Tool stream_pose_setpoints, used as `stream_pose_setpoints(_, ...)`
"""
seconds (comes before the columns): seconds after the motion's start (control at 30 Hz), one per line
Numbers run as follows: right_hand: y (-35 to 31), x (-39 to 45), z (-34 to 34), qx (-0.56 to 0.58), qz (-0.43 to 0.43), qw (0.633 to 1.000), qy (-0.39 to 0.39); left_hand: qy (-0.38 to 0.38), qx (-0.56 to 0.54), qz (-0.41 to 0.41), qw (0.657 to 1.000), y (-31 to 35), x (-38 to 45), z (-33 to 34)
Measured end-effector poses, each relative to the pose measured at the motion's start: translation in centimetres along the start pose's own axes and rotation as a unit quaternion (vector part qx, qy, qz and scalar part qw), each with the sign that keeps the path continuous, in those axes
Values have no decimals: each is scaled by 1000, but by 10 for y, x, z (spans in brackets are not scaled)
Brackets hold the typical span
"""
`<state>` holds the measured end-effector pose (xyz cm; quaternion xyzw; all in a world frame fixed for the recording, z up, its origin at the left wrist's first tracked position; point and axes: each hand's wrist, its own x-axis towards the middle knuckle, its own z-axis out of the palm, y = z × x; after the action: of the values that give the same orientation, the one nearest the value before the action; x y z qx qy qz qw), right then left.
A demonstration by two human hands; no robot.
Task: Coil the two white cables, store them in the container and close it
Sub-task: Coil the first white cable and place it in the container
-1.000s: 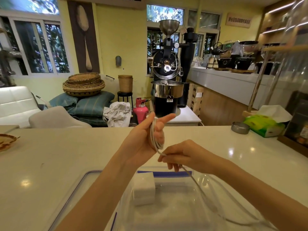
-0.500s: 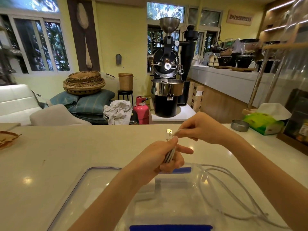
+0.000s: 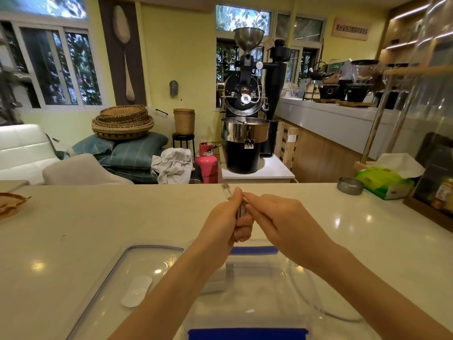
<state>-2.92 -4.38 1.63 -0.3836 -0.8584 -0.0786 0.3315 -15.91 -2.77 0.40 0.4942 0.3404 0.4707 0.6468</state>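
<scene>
My left hand [image 3: 224, 222] is shut around a coiled white cable [image 3: 240, 212] held above the counter, its USB plug [image 3: 226, 188] sticking up past my thumb. My right hand [image 3: 277, 214] pinches the same cable right beside the left hand's fingers. Below my forearms stands a clear plastic container [image 3: 245, 290] with blue clips [image 3: 247, 333]; a white block shows faintly inside it. Its clear lid [image 3: 132, 273] lies flat to the left. A second white cable [image 3: 318, 307] loops loose on the counter at the container's right side.
The white counter [image 3: 85, 217] stretches out all around. At the far right are a small metal dish [image 3: 350, 185], a green tissue pack [image 3: 384, 182] and a dark wooden box [image 3: 438, 177]. A woven tray edge [image 3: 11, 204] sits at the far left.
My right hand came up from the container to the coil's top, then closed in against my left hand. The left hand lowered and turned with the coil; the plug now points up.
</scene>
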Motion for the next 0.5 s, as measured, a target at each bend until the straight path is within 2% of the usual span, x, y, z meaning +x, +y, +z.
stream_pose_setpoints(0.07,2,-2,3,-21,-14,1000,-3,9,0,0,1000,-2,-1,1)
stream_pose_setpoints(0.2,4,-1,-6,118,35,989,-78,16,-43,21,999,-2,1,-5)
stream_pose_setpoints(0.27,8,0,-14,196,76,975,-69,6,-82,12,997,0,3,-11)
stream_pose_setpoints(0.4,19,10,-25,378,230,896,-39,-73,-176,-36,981,4,2,-20)
stream_pose_setpoints(0.5,30,14,-21,397,237,882,-87,-200,-244,-81,946,7,-1,-24)
